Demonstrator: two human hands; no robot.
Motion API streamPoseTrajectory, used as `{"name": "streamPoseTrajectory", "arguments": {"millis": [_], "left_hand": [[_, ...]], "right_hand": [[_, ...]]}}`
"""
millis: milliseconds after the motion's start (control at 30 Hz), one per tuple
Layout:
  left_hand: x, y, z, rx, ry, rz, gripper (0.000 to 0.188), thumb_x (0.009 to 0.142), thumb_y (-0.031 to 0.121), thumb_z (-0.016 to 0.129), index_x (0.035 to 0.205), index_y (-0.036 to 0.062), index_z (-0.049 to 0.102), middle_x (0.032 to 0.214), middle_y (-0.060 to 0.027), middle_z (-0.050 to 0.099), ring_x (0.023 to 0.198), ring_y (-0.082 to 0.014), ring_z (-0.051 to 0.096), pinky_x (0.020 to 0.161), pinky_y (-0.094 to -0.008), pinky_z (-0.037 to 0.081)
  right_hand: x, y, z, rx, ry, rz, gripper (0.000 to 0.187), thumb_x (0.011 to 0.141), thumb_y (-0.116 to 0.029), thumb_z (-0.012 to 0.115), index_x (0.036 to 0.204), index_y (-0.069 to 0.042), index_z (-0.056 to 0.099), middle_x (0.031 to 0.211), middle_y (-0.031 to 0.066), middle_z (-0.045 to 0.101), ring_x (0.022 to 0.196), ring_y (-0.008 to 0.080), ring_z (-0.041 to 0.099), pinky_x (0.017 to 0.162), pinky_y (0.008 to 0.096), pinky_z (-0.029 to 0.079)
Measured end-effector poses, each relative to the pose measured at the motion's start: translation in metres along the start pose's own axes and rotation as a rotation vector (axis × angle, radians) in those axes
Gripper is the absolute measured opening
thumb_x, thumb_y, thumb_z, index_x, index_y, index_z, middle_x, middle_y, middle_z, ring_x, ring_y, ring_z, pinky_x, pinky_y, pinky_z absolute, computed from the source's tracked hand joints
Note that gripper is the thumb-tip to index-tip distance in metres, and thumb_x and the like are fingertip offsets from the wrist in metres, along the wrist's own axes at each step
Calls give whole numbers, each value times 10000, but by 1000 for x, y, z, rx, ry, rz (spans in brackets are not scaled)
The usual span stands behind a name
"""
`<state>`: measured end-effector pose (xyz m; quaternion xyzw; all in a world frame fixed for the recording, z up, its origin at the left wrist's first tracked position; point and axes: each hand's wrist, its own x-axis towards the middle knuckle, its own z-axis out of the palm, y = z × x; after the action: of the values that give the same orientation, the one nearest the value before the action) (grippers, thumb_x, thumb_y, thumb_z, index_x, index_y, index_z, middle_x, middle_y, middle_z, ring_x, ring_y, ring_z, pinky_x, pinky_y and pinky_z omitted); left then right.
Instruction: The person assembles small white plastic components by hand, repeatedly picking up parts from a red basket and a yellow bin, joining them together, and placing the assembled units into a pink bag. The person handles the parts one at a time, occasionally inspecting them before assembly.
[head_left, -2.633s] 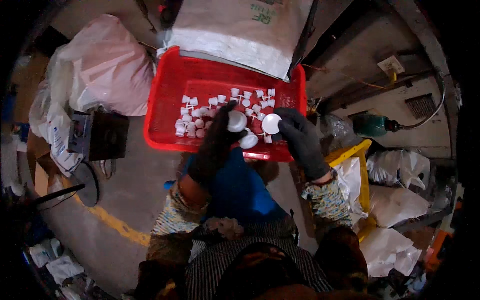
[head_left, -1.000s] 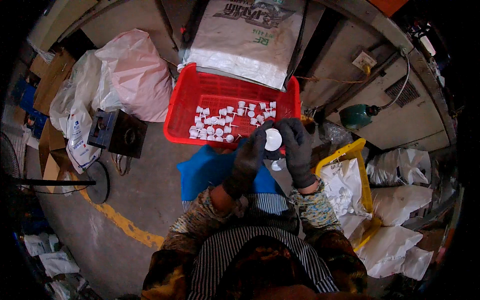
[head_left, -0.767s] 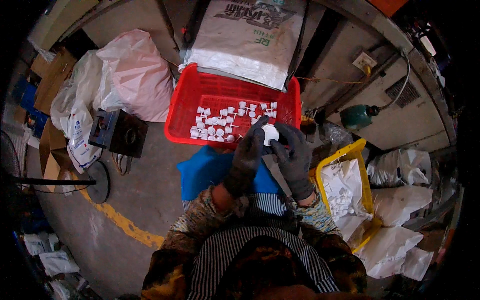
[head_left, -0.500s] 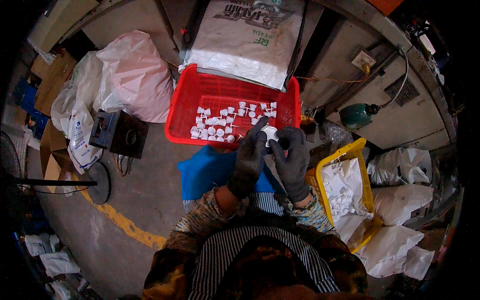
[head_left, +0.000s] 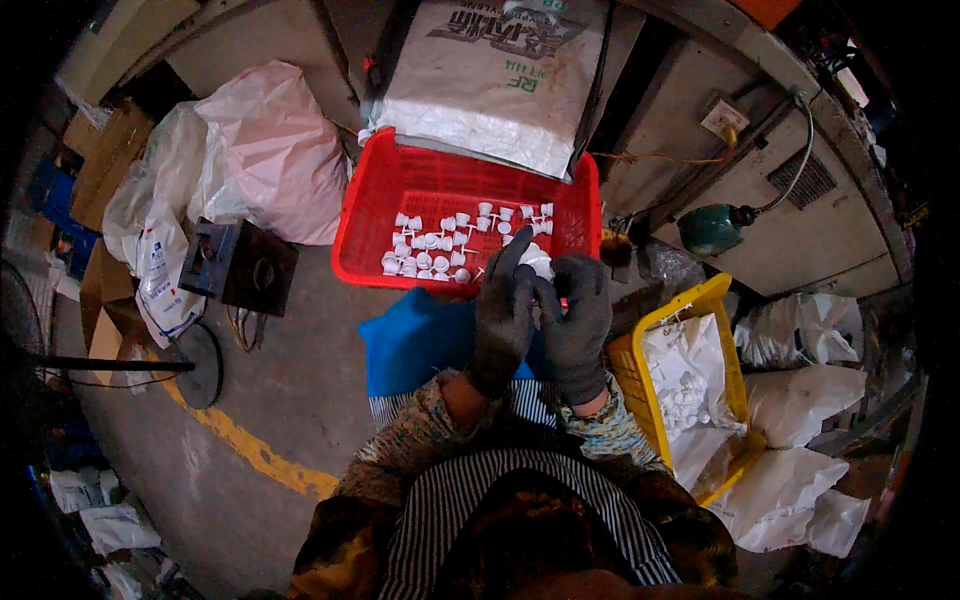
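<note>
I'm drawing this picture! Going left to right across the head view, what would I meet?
Dark box, red basket, yellow basket. At the red basket's near side, the left hand comes before the right hand.

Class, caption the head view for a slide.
Gloved left hand and right hand hold a white part near a red basket.

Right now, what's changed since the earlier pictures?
The left hand has moved rightward to the right hand; they meet around a white round piece, now partly hidden by fingers. The red basket still holds small white pieces; the yellow basket hasn't moved.
</note>
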<state>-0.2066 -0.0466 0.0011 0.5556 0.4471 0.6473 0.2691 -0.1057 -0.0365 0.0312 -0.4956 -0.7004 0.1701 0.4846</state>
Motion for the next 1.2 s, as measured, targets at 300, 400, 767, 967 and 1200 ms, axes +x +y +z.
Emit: {"name": "streamPoseTrajectory", "arguments": {"millis": [300, 400, 767, 967, 1200], "left_hand": [[-6, -1, 0, 17, 57, -70, 410, 983, 81, 423, 1383, -7, 429, 1167, -225, 530, 996, -343, 582, 868, -404, 482], [-5, 0, -4, 273, 11, 35, 388, 996, 90, 414, 1370, -7, 446, 1171, -238, 534, 1002, -360, 578, 862, -413, 482], [-3, -7, -15, -285, -192, -386, 524, 963, 91, 569, 1438, 8, 364, 1377, -194, 455, 1213, -244, 511, 1016, -338, 454], [-8, 1, -16, -334, -159, -365, 595, 917, 35, 604, 1451, 14, 341, 1321, -171, 461, 1207, -239, 515, 1007, -331, 459], [-7, 3, -20, -254, -226, -269, 581, 944, 65, 557, 1473, 41, 316, 1399, -171, 458, 1237, -244, 493, 1038, -362, 417]], "right_hand": [[-5, -7, 11, 67, 33, 43, 223, 818, -94, 648, 1016, -16, 582, 934, 145, 554, 785, 271, 552, 682, 370, 444], [-8, -7, 6, 47, -3, 39, 236, 840, -82, 643, 1062, -15, 599, 956, 143, 591, 831, 267, 592, 715, 354, 471], [3, 14, -19, 97, -112, -96, 288, 864, -41, 645, 1147, -19, 598, 1013, 150, 647, 901, 231, 639, 771, 330, 531], [5, -2, -23, 158, -174, -14, 197, 838, -44, 640, 1032, -19, 624, 988, 143, 619, 894, 300, 625, 774, 376, 514], [3, 1, -24, 243, -180, 151, 223, 852, -79, 644, 1063, -14, 616, 994, 139, 622, 910, 259, 625, 767, 350, 512]]}}
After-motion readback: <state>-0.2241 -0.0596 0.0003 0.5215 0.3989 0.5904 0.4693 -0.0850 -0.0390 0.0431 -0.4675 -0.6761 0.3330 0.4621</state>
